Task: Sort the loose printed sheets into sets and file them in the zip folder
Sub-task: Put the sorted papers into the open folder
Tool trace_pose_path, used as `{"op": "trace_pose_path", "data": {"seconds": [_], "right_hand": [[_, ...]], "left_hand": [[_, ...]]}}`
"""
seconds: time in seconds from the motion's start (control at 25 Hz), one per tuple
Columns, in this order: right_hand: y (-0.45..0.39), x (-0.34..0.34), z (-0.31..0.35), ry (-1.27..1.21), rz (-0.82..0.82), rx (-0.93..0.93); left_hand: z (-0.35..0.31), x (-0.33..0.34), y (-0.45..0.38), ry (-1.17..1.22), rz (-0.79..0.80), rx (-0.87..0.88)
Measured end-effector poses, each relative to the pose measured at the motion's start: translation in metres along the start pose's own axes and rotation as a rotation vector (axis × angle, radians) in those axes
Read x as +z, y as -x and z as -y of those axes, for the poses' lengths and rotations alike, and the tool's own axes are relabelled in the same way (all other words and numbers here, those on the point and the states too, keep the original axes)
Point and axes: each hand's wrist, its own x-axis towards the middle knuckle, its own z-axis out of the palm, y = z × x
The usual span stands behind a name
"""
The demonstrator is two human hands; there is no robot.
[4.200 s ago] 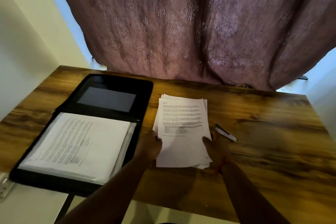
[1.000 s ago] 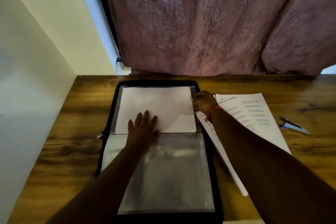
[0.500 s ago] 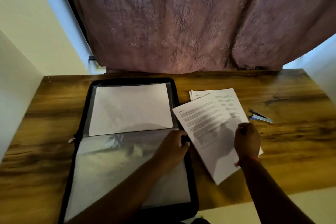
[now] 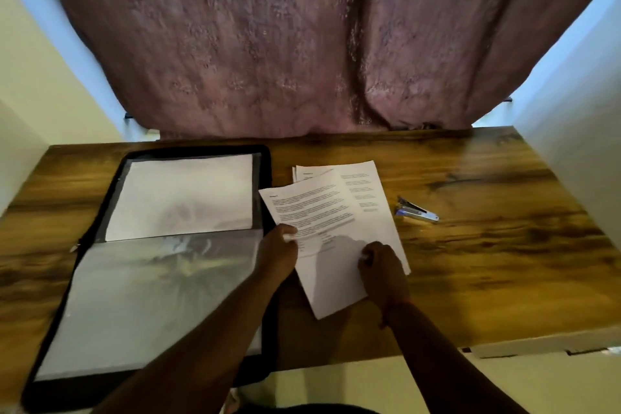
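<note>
**Top sheet skewed, folder lies to its left**

Black zip folder [image 4: 268,178] lies open on the left of the wood-grain bench [image 4: 487,245]. Its far half carries a blank-side-up white page [image 4: 181,195] under a clear sleeve; its near half shows a glossy clear plastic sleeve [image 4: 151,296], contents not readable through the glare.

Left hand [image 4: 279,252] sits at the folder's right edge, fingers curled, pinching the left edge of the top white printed sheet [image 4: 322,245]. That sheet is rotated: long axis runs from far-left to near-right, near corner pointing at the bench's front edge. It overlaps the folder's rim slightly at its far-left corner.

Right hand [image 4: 379,272] is curled onto the same sheet's right side near the lower half, gripping or pressing it; exact finger contact is hard to tell.

Under it, the remaining stack of white printed sheets [image 4: 369,191] lies squarer to the bench, just right of the folder.

A small silver-and-blue metal stapler [image 4: 415,210] is on the bench right of the stack, apart from it.

Judgement: the sheet goes left into the near sleeve. Left hand is nearer the sleeve; the sheet likely needs rotating to match the sleeve's axis first.
</note>
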Motion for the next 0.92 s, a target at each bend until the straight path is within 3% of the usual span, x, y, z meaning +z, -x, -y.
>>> {"op": "trace_pose_path", "data": {"seconds": [0.12,0.24,0.36,0.4,0.48,0.56,0.72,0.8,0.92], "right_hand": [[0.009,-0.022,-0.015,-0.237,-0.086,0.019],[0.018,-0.036,-0.036,-0.59,-0.205,0.203],[0.024,-0.04,-0.032,-1.286,0.131,0.316],[0.025,-0.041,-0.028,-1.415,0.249,0.355],[0.026,-0.041,-0.022,-1.348,0.364,0.362],[0.025,-0.037,-0.026,-1.091,0.324,0.236],[0.029,-0.037,-0.035,-1.029,0.265,0.092],[0.031,-0.04,-0.037,-1.019,0.241,0.08],[0.03,-0.045,-0.038,-1.037,0.21,0.112]], "left_hand": [[-0.017,0.007,0.024,0.118,-0.1,0.075],[-0.035,0.009,0.045,0.372,-0.174,0.138],[-0.037,0.014,0.063,0.577,-0.206,0.148],[-0.033,0.015,0.067,0.608,-0.185,0.125],[-0.023,0.014,0.074,0.571,-0.113,0.061],[-0.009,0.008,0.079,0.371,-0.139,0.065],[0.047,-0.011,0.089,-0.336,-0.366,0.091],[0.073,-0.019,0.09,-0.686,-0.349,0.036],[0.074,-0.023,0.091,-0.882,-0.296,0.067]]}}
